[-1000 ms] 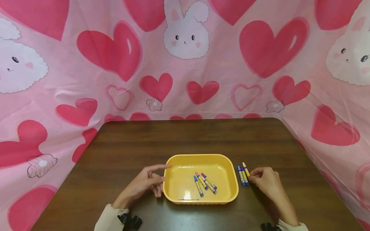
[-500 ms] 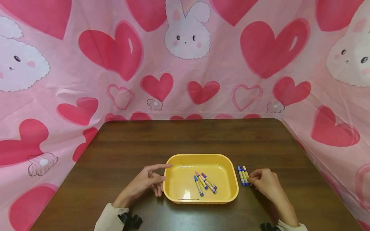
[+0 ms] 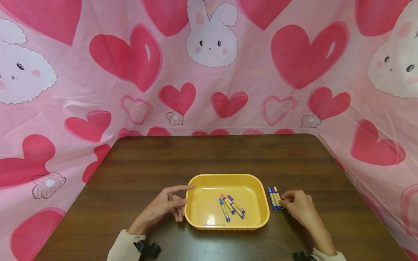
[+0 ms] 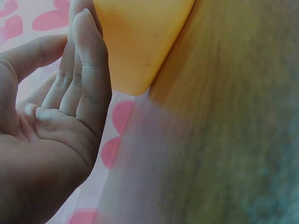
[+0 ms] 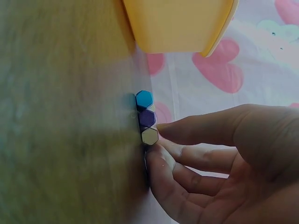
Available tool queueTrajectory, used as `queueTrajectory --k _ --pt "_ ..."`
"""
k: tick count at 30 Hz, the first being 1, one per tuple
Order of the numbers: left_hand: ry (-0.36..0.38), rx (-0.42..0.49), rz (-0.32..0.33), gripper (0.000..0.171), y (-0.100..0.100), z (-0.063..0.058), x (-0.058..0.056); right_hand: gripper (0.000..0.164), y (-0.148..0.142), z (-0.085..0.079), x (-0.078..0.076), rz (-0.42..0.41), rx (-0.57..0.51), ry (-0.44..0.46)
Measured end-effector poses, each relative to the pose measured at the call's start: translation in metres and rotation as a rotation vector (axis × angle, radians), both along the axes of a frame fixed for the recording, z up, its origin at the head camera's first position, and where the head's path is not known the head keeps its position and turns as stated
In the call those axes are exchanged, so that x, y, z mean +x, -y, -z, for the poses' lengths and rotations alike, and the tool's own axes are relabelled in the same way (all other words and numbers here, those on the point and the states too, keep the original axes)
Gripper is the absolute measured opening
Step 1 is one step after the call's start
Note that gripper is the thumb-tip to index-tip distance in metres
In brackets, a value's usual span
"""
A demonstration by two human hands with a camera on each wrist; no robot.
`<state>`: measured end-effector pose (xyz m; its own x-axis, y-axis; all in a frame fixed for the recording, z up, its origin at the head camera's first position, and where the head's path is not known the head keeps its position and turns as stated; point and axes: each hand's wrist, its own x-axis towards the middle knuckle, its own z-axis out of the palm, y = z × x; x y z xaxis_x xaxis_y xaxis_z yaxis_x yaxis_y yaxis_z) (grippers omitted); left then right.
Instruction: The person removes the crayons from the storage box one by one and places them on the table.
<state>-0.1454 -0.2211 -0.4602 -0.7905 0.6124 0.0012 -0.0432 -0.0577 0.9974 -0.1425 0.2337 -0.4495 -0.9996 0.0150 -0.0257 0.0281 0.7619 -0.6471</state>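
Three crayons lie side by side just right of the yellow tray [image 3: 226, 229]: a blue one [image 5: 144, 100], a purple one [image 5: 147, 118] and a cream one [image 5: 150, 136]. My right hand [image 3: 298, 204] pinches the cream crayon between thumb and index finger, at the right end of the row. At the tray's left side is my left hand [image 3: 163, 206]. Its index finger reaches straight over the rim and its thumb touches the edge, while the other fingers hang loosely beside the wall.
Inside the tray lie several more crayons, among them a blue-tipped one [image 3: 224, 210] and a purple-tipped one [image 3: 236, 204]. Dark wooden table [image 3: 156, 159] beneath everything. A pink cloth [image 3: 202, 101] with hearts and rabbits hangs behind it and along both sides.
The cream crayon has shifted left and down, from slanting beside the purple one to lying level against it. My right hand moved with it. My left hand and the tray stayed put.
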Motion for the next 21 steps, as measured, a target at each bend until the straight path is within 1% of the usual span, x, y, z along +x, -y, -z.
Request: queueTrajectory --k 7,13,17,21 --pt "0.000 0.005 -0.006 0.051 0.000 -0.001 0.000 0.013 0.000 -0.002 0.001 0.004 0.030 -0.011" --pt "0.007 -0.028 -0.018 0.050 0.001 -0.002 0.002 0.015 0.001 -0.002 0.002 0.020 0.052 -0.046" --pt "0.012 -0.043 -0.036 0.051 0.000 -0.002 0.001 0.014 0.004 -0.003 0.003 0.035 0.039 -0.121" --pt "0.015 -0.025 -0.041 0.052 -0.001 -0.001 0.001 0.012 0.011 -0.005 0.004 0.062 0.010 -0.224"
